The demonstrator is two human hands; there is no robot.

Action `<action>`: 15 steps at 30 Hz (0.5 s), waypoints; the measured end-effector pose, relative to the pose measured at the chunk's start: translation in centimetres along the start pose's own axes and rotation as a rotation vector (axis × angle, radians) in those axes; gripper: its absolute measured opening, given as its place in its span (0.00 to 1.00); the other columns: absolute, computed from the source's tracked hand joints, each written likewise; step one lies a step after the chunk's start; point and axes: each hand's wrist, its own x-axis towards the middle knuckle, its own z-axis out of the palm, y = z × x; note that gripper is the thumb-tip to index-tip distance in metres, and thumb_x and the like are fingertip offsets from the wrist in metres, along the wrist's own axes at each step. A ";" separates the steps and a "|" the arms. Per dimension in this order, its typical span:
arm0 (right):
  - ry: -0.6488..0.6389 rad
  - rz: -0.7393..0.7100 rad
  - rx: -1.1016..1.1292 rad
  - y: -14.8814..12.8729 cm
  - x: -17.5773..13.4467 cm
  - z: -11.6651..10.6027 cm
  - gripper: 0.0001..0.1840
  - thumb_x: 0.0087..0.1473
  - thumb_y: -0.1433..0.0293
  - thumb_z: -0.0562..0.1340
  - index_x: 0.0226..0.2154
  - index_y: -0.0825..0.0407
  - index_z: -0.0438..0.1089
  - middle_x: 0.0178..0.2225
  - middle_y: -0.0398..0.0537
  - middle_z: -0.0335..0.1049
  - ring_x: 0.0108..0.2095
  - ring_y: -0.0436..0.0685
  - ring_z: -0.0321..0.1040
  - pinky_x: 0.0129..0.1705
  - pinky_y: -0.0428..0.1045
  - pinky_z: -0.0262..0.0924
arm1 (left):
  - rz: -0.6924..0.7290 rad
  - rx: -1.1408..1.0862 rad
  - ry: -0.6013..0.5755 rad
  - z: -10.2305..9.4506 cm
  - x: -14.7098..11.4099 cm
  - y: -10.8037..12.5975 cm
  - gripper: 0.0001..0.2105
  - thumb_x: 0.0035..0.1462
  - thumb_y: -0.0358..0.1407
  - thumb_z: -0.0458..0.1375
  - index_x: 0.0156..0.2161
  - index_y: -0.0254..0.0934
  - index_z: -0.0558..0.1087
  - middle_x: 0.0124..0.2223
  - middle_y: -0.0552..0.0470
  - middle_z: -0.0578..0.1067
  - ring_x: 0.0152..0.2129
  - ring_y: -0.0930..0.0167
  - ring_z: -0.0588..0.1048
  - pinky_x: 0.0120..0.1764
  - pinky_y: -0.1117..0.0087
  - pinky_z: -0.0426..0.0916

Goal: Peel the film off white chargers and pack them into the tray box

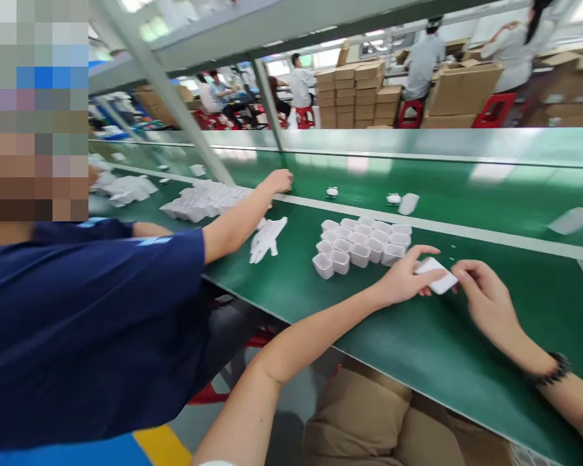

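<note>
A small white case with rounded corners (436,275) is held over the green bench by my left hand (403,278), thumb on top and fingers around its left end. The thumb and fingertips of my right hand (486,301) pinch at the case's right end; whether a smaller piece sits between them is hidden. Just left of my left hand, several translucent white cups (359,249) stand close together in rows on the bench.
A co-worker in a dark blue shirt (92,330) sits at my left, one arm reaching across the bench near a white glove (267,239). White pieces (393,199) lie on the green belt (466,194) beyond the pale strip. Slanted metal posts (170,90) rise behind.
</note>
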 end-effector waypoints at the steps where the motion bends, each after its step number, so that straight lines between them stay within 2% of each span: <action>1: 0.012 0.009 0.039 0.0 -0.1 0.1 0.12 0.62 0.56 0.62 0.32 0.46 0.68 0.25 0.46 0.63 0.26 0.56 0.60 0.29 0.53 0.56 | 0.008 -0.018 0.005 0.3 0.0 -0.2 0.22 0.55 0.38 0.64 0.54 0.37 0.66 0.31 0.56 0.72 0.21 0.77 0.72 0.27 0.75 0.69; 2: 0.011 0.024 0.067 -0.1 -0.2 0.1 0.12 0.62 0.56 0.62 0.32 0.46 0.67 0.25 0.45 0.62 0.26 0.55 0.59 0.29 0.52 0.56 | 0.003 -0.037 0.001 0.5 0.0 -0.4 0.21 0.55 0.37 0.63 0.53 0.36 0.67 0.35 0.55 0.73 0.23 0.77 0.73 0.29 0.74 0.71; 4: 0.031 0.056 0.054 -0.3 -0.1 0.4 0.15 0.61 0.55 0.62 0.33 0.48 0.67 0.26 0.42 0.62 0.26 0.53 0.59 0.29 0.50 0.57 | -0.004 -0.068 -0.011 0.6 -0.4 -0.6 0.27 0.49 0.34 0.67 0.54 0.38 0.66 0.43 0.52 0.73 0.29 0.76 0.76 0.36 0.72 0.73; 6: 0.035 0.076 0.074 -0.3 0.1 0.6 0.17 0.61 0.53 0.62 0.33 0.49 0.66 0.27 0.41 0.61 0.26 0.51 0.59 0.30 0.49 0.57 | -0.018 -0.066 -0.017 0.2 -0.6 -0.7 0.29 0.47 0.34 0.69 0.54 0.38 0.65 0.45 0.51 0.73 0.31 0.75 0.77 0.37 0.72 0.73; 9: 0.015 0.138 0.197 -0.5 0.2 0.8 0.18 0.60 0.53 0.63 0.33 0.50 0.66 0.27 0.39 0.61 0.27 0.49 0.58 0.31 0.48 0.56 | -0.031 -0.013 0.009 -0.5 -0.9 -0.5 0.26 0.47 0.36 0.71 0.49 0.38 0.67 0.40 0.54 0.74 0.30 0.74 0.76 0.37 0.72 0.72; 12: -0.001 0.274 0.411 -1.2 -0.1 0.9 0.17 0.59 0.56 0.65 0.31 0.51 0.65 0.28 0.40 0.61 0.27 0.49 0.58 0.33 0.48 0.54 | -0.022 0.172 0.114 -0.8 -1.1 -0.3 0.23 0.44 0.42 0.74 0.38 0.38 0.66 0.33 0.58 0.72 0.28 0.75 0.73 0.31 0.76 0.68; 15: -0.049 0.321 0.524 -2.4 -0.8 1.1 0.15 0.59 0.59 0.66 0.31 0.52 0.66 0.29 0.41 0.62 0.28 0.49 0.57 0.34 0.48 0.54 | -0.055 0.290 0.158 -0.9 -1.1 -0.2 0.22 0.49 0.49 0.70 0.35 0.39 0.64 0.28 0.61 0.68 0.21 0.78 0.68 0.26 0.76 0.62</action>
